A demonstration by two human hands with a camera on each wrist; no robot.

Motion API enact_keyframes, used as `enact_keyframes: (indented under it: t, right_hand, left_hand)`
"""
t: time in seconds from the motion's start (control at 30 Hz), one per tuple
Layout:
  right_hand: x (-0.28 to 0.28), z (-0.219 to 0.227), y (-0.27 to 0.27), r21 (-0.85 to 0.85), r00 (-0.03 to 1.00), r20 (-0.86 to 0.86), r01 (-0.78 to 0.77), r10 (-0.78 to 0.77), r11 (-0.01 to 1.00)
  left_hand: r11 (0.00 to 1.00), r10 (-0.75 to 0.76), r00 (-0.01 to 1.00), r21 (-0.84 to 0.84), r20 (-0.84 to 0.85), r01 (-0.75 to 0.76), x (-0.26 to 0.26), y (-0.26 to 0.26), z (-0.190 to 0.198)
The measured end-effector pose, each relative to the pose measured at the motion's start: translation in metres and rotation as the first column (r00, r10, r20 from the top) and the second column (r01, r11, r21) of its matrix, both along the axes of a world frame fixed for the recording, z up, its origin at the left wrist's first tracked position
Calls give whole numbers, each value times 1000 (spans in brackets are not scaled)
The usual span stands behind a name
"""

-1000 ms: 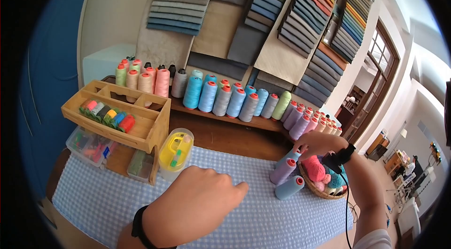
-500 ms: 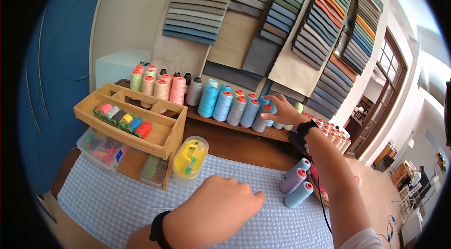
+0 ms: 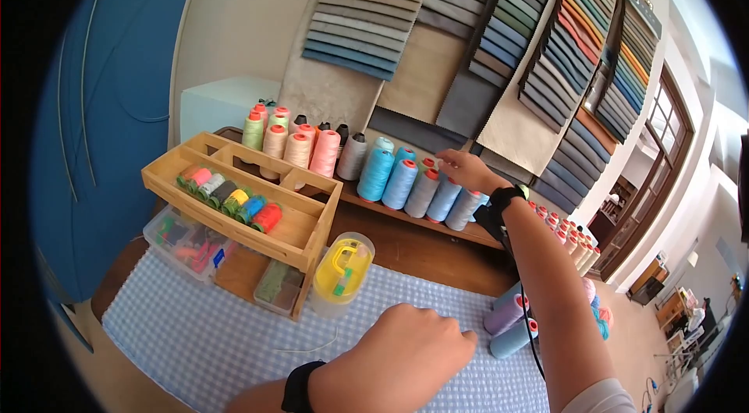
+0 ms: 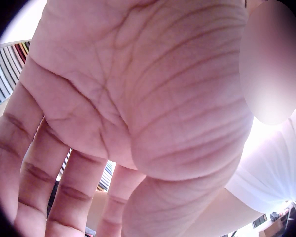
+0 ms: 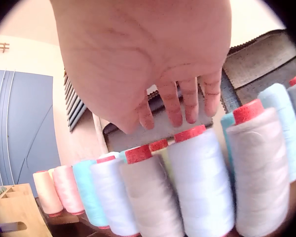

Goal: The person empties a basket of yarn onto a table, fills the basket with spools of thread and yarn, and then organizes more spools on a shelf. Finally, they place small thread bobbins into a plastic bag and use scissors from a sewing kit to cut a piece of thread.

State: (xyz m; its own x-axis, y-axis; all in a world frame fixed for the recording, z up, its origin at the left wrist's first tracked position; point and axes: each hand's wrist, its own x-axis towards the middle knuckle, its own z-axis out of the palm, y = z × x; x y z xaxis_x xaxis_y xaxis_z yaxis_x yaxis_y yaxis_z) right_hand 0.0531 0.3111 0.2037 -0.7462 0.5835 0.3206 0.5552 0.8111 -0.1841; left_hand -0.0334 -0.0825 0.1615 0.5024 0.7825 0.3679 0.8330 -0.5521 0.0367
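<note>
Right hand (image 3: 468, 171): fingers extended, slightly apart, nothing visibly gripped; hung near the tops of thread cones (image 5: 202, 182), which stood upright along a wooden shelf (image 3: 490, 240). Step, by judgement: reaching for one; the next move seemingly called for fingers closing round it. Left hand (image 3: 398, 358): empty, fingers loosely extended, above checked cloth (image 3: 226, 343).

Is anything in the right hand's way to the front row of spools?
Nothing visible. The right hand is above the row, and no object shows between its fingers and the light blue spool nearest them. The green spool behind is less accessible: front-row spools partly hide it.
</note>
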Motion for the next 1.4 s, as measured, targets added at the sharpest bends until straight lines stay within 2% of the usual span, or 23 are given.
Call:
enact_keyframes:
  t: [0.07, 0.1, 0.17, 0.3, 0.37, 0.47, 0.57, 0.67, 0.73, 0.8, 0.83, 0.9, 1.03, 1.1, 1.33, 1.4]
  right_hand:
    - [-8, 5, 1, 22, 989, 143, 26, -28, 999]
    - [-12, 8, 1, 22, 989, 142, 23, -26, 999]
    - [-22, 13, 7, 5, 954, 280, 110, -107, 994]
    - [-35, 18, 10, 69, 924, 351, 136, -151, 988]
    - [-42, 25, -1, 26, 896, 384, 232, -223, 972]
    - [-51, 31, -11, 103, 867, 432, 227, -249, 968]
    - [-55, 31, -6, 117, 865, 443, 203, -234, 972]
    - [-58, 31, 0, 124, 853, 464, 204, -239, 971]
    - [-60, 31, 2, 129, 840, 483, 210, -246, 969]
    - [-60, 30, 3, 28, 852, 431, 316, -296, 948]
    - [-60, 35, -1, 27, 852, 432, 316, -296, 948]
    - [-60, 47, -13, 18, 802, 546, 277, -242, 961]
    - [-57, 45, -2, -9, 791, 579, 250, -199, 968]
    - [-55, 43, -9, -77, 837, 484, 331, -255, 940]
    - [-51, 45, -5, -203, 840, 490, 367, -231, 908]
    - [-50, 43, -11, -219, 884, 404, 344, -236, 913]
  left_hand:
    - [1000, 9, 1000, 6, -14, -9, -1, -1, 1]
    - [1000, 3, 1000, 13, -3, -3, -1, -3, 3]
    - [1000, 0, 1000, 20, 9, 0, -2, -3, 3]
    - [1000, 2, 1000, -2, 27, -2, -1, 0, 0]
    - [1000, 7, 1000, -15, 28, -7, -2, -2, 1]
    - [998, -23, 996, 54, 89, 19, -4, -4, 2]
    - [1000, -13, 999, -9, 40, 14, -2, -2, 1]
    - [1000, -23, 998, -1, 63, 23, -2, -2, -1]
    - [997, -25, 995, 74, 96, 18, -2, -1, -5]
    - [997, -28, 994, 79, 102, 20, -3, -2, -5]
    - [996, -33, 994, 86, 108, 24, -3, -3, -4]
    - [997, -25, 995, 81, 98, 18, -4, -7, 1]
    - [997, -12, 997, 70, 76, 7, -3, -4, -1]
    - [997, -23, 996, 78, 91, 16, -4, -4, -1]
    - [996, -24, 995, 84, 99, 16, -3, -5, -1]
    - [996, -31, 994, 89, 108, 21, -4, -5, -2]
